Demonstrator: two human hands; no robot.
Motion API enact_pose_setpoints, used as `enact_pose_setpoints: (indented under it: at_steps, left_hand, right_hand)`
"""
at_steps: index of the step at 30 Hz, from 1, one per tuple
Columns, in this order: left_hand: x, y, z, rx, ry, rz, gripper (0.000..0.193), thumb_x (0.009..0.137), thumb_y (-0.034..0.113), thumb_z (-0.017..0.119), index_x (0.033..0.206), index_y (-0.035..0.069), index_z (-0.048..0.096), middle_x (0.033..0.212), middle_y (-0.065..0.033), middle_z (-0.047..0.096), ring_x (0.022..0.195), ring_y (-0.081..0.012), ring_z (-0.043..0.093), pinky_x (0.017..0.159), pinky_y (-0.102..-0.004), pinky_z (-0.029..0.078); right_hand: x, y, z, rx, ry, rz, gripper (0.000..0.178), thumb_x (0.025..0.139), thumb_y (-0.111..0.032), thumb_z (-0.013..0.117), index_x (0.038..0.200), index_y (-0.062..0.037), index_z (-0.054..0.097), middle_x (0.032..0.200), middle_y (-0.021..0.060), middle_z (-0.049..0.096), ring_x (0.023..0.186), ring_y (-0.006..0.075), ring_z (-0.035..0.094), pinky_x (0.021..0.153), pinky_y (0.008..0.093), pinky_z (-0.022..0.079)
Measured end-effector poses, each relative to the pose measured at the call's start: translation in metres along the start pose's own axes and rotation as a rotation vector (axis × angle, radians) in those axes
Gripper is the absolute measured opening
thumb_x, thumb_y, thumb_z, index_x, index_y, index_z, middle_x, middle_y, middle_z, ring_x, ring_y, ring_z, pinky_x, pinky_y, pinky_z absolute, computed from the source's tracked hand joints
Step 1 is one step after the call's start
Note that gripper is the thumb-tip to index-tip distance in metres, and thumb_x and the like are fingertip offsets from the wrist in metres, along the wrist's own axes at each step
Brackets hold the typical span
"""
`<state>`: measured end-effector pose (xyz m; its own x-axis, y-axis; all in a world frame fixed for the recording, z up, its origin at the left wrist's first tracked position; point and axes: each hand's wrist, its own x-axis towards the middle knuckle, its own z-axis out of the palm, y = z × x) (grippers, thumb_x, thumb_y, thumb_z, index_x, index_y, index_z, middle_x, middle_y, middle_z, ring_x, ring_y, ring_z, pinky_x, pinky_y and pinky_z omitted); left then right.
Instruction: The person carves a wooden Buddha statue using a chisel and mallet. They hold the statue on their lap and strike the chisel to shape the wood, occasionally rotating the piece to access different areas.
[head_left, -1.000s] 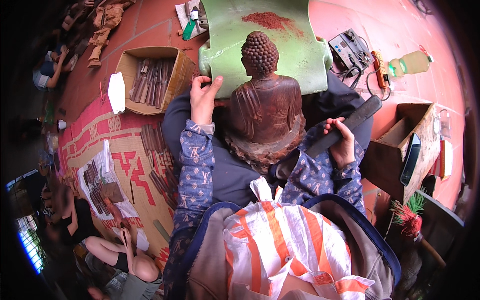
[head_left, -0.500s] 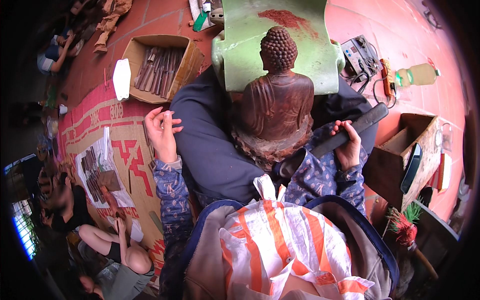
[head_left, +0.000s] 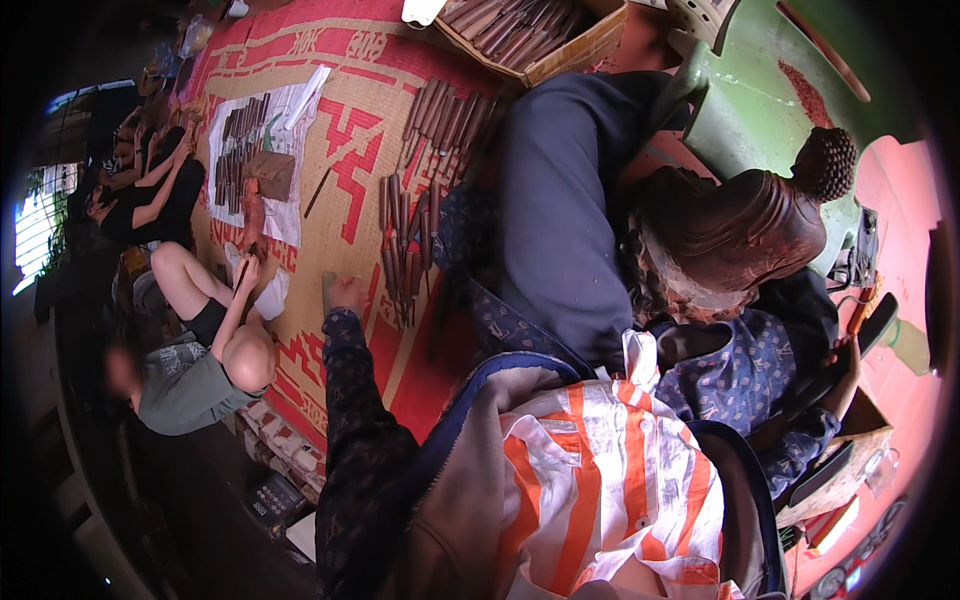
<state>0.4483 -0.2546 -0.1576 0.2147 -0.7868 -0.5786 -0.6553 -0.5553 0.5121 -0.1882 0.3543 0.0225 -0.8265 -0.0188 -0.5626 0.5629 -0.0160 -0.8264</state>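
Observation:
My left hand (head_left: 347,293) is stretched out over the mat to the left, its fingers curled at a small grey-green piece (head_left: 328,284), mostly hidden by the hand. At the right, my right hand (head_left: 848,362) is wrapped around a thick black bar (head_left: 880,322). Its lower part is hidden by my sleeve. A dark brown carved wooden Buddha statue (head_left: 735,230) leans between my legs, its head over a green plastic chair (head_left: 775,110). Several chisels (head_left: 405,235) with brown handles lie on the mat beside my left leg.
A cardboard box (head_left: 570,50) of chisels stands at the top. On the red and tan mat (head_left: 345,90), more tools (head_left: 238,150) lie on a white sheet. A seated person (head_left: 205,360) works at the left. A wooden box (head_left: 850,450) stands at the right.
The view has swung left. My left hand has moved from beside my knee out to the grey-green piece, its fingers now curled. My right hand keeps the black bar.

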Motion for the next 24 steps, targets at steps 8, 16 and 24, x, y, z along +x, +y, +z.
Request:
enact_pose_setpoints:
  at_steps: [8, 16, 24]
  left_hand:
    - [-0.002, -0.013, 0.037, 0.04, -0.116, 0.203, 0.016, 0.084, 0.016, 0.069, 0.089, 0.002, 0.065, 0.073, -0.0037, 0.065, 0.054, -0.0094, 0.056, 0.048, -0.0249, 0.046]
    - [-0.001, 0.006, 0.059, 0.184, -0.112, 0.29, 0.015, 0.083, 0.014, 0.069, 0.09, 0.001, 0.067, 0.074, -0.0041, 0.067, 0.061, -0.0096, 0.06, 0.053, -0.0255, 0.049]
    - [-0.007, 0.042, 0.094, 0.022, -0.196, 0.447, 0.017, 0.084, 0.014, 0.068, 0.091, -0.002, 0.067, 0.075, -0.0069, 0.069, 0.067, -0.0119, 0.064, 0.063, -0.0275, 0.052]
  right_hand:
    - [0.119, -0.001, -0.009, -0.534, 0.032, 0.082, 0.032, 0.084, -0.042, 0.066, 0.077, -0.0127, 0.058, 0.064, -0.0011, 0.056, 0.051, 0.0089, 0.05, 0.048, 0.0211, 0.04]
    - [0.149, 0.005, -0.02, -0.371, 0.058, 0.048, 0.028, 0.084, -0.036, 0.067, 0.072, -0.0121, 0.057, 0.062, -0.0018, 0.054, 0.05, 0.0082, 0.05, 0.047, 0.0202, 0.042]
    - [0.156, 0.011, -0.049, -0.333, 0.049, -0.092, 0.023, 0.083, -0.033, 0.068, 0.077, -0.0124, 0.059, 0.066, -0.0009, 0.055, 0.055, 0.0083, 0.053, 0.052, 0.0202, 0.045]
